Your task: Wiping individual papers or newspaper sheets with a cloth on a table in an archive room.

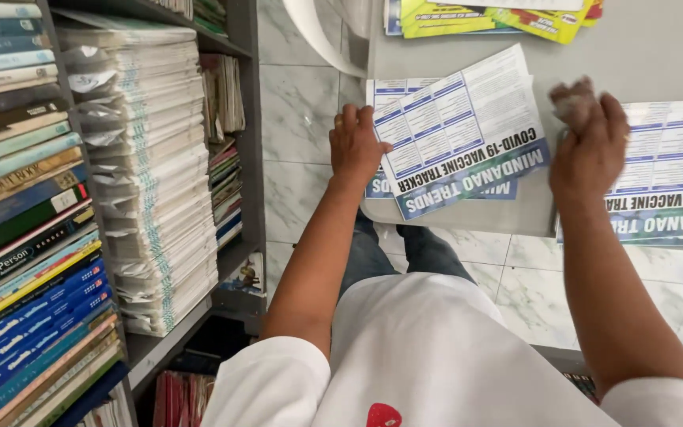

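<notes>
The left hand (355, 146) lies flat with fingers spread, pressing the left edge of the printed sheets (456, 130) stacked on the grey bench (658, 55). The top sheet lies tilted, its long axis running from lower left to upper right, between both hands. The right hand (590, 146), blurred, is clenched around a crumpled wad (572, 99) just right of the sheets.

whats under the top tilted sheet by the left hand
Another printed sheet of the same blue-and-white kind lies under the tilted sheet, on the grey table; the left hand presses it. Most is covered.

free: bare table top (650, 55) behind sheets | blocked: bookshelf (243, 119) left, leaflets (499, 17) at far edge
</notes>
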